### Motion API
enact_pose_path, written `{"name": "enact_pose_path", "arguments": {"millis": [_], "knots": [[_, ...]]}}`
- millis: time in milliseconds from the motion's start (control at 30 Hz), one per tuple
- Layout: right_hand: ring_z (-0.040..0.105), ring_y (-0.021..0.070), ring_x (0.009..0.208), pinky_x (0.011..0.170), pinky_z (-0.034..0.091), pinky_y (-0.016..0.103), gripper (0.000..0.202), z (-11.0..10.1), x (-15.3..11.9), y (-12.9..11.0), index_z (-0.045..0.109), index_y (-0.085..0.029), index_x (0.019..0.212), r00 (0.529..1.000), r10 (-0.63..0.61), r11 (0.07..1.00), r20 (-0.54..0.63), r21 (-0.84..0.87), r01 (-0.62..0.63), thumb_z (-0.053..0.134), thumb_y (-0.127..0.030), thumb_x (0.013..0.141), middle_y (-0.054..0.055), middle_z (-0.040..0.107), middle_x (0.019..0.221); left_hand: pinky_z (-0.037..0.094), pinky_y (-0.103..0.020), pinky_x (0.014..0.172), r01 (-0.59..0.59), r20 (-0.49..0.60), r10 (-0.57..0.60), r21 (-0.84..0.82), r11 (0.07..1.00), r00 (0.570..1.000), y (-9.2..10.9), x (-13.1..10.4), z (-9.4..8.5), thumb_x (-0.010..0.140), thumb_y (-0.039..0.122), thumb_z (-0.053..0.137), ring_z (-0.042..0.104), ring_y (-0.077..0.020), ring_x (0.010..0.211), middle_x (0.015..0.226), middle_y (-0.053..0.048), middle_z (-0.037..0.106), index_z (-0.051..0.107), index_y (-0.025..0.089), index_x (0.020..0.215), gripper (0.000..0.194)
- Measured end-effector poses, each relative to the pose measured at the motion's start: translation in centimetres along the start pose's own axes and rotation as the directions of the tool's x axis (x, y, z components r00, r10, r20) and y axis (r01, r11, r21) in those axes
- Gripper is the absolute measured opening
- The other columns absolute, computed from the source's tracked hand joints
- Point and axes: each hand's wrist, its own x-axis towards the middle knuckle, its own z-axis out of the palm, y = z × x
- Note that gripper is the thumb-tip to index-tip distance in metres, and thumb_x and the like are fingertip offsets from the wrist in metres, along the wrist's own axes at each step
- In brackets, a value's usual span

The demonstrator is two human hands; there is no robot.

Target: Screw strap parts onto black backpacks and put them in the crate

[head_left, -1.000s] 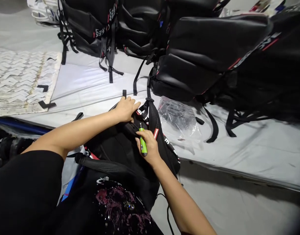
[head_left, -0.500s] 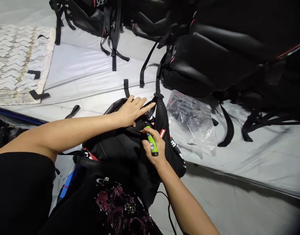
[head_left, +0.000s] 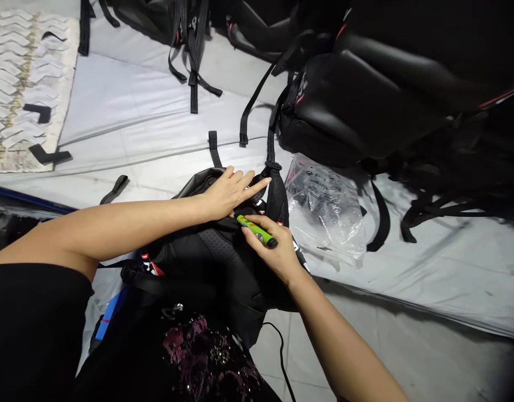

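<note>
Left hand (head_left: 227,192) lies flat on top of the black backpack (head_left: 215,257), fingers (head_left: 251,181) spread wide and pressing the fabric down near the strap junction. Right hand (head_left: 274,248) has its fingers wrapped round a green lighter (head_left: 257,230), which lies almost level with its tip pointing at the left hand's thumb side, just above the bag's top edge. The backpack sits on the near edge of the grey bench (head_left: 428,268), partly in the person's lap.

How far along? Hard to say — the tip seems to be at a seam or thread end, but the spot is too dark to tell whether anything has been trimmed. No flame shows. Finished-looking bags (head_left: 366,106) pile up at the back, with a clear plastic bag (head_left: 324,206) beside the one in hand, so this piece looks mid-check with the rest of its straps yet to be gone over.

Against half a second ago: the lighter has swung from a steep angle down to nearly flat, nearer the left hand, which has stayed planted.
</note>
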Motion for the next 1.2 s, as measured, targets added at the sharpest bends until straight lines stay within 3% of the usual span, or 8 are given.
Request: {"name": "enact_pose_path", "arguments": {"millis": [167,367,500,600,800,900,1067,1200], "knots": [[0.071,0.0245,0.104,0.098,0.054,0.042,0.028,-1.9,1.1,0.3,0.072,-0.019,0.113,0.987,0.008,0.99,0.159,-0.142,0.014,0.063,-0.031,0.089,0.007,0.076,0.113,0.03,-0.049,0.113,0.019,-0.037,-0.019,-0.01,1.0,0.999,0.3,-0.6,-0.1,0.085,0.036,0.07,0.048,-0.0349,0.127,0.154,-0.022,0.038,0.013,0.013,0.16,0.097],[0.07,0.0233,0.107,0.098,0.054,0.04,0.031,-3.3,2.6,-0.3,0.073,-0.02,0.115,0.94,0.082,0.991,0.332,-0.131,-0.04,0.057,-0.035,0.093,0.006,0.075,0.116,0.015,-0.063,0.119,-0.01,0.048,0.014,-0.077,0.997,0.999,-0.2,0.3,0.2,0.071,0.042,0.085,0.023,-0.0408,0.148,0.165,-0.023,0.016,0.004,0.017,0.161,0.124],[0.071,0.0237,0.107,0.098,0.054,0.039,0.031,-3.4,3.8,-0.5,0.073,-0.019,0.116,0.901,0.123,0.974,0.416,-0.223,-0.03,0.056,-0.028,0.091,0.007,0.075,0.116,0.024,-0.057,0.117,0.016,0.085,-0.012,-0.044,0.999,0.996,0.0,0.8,0.1,0.07,0.045,0.085,0.037,-0.0406,0.139,0.162,-0.024,0.022,0.008,0.015,0.161,0.123],[0.069,0.0248,0.111,0.1,0.053,0.04,0.033,-3.3,4.0,-0.5,0.072,-0.02,0.119,0.886,0.135,0.961,0.443,-0.277,-0.008,0.055,-0.028,0.091,0.006,0.074,0.118,0.03,-0.051,0.114,0.04,0.036,-0.04,-0.013,0.999,0.999,0.2,0.6,0.1,0.08,0.041,0.077,0.048,-0.0364,0.127,0.156,-0.022,0.035,0.012,0.015,0.16,0.107],[0.071,0.0232,0.1,0.093,0.055,0.037,0.034,-3.4,4.5,-1.1,0.072,-0.022,0.122,0.854,0.172,0.93,0.49,-0.367,0.024,0.057,-0.026,0.091,0.005,0.076,0.111,0.027,-0.052,0.115,0.05,-0.005,-0.05,-0.024,0.998,0.999,0.3,-0.1,0.3,0.09,0.031,0.063,0.046,-0.0359,0.129,0.154,-0.021,0.037,0.016,0.013,0.16,0.086],[0.072,0.0247,0.098,0.088,0.056,0.038,0.036,-3.3,4.6,-1.9,0.07,-0.021,0.125,0.836,0.222,0.882,0.502,-0.468,0.047,0.057,-0.026,0.091,0.007,0.077,0.107,0.023,-0.055,0.117,0.05,-0.001,-0.05,-0.061,0.997,0.999,0.1,0.1,0.5,0.086,0.033,0.068,0.04,-0.0374,0.137,0.157,-0.022,0.033,0.016,0.015,0.16,0.092],[0.069,0.0272,0.106,0.091,0.056,0.042,0.039,-3.3,4.1,-2.0,0.067,-0.02,0.129,0.847,0.214,0.855,0.487,-0.513,0.079,0.055,-0.024,0.093,0.008,0.075,0.112,0.013,-0.064,0.119,0.024,0.076,-0.015,-0.119,0.993,0.997,-0.2,1.0,0.8,0.069,0.044,0.084,0.021,-0.0416,0.148,0.165,-0.022,0.013,0.005,0.018,0.161,0.124],[0.068,0.0271,0.109,0.092,0.056,0.042,0.038,-3.4,3.7,-1.3,0.067,-0.02,0.128,0.855,0.205,0.868,0.477,-0.492,0.067,0.054,-0.024,0.093,0.008,0.075,0.113,0.016,-0.062,0.119,0.039,0.031,-0.036,-0.1,0.994,0.999,-0.1,0.9,0.8,0.076,0.038,0.079,0.026,-0.0407,0.147,0.164,-0.023,0.018,0.01,0.016,0.16,0.111]]}}
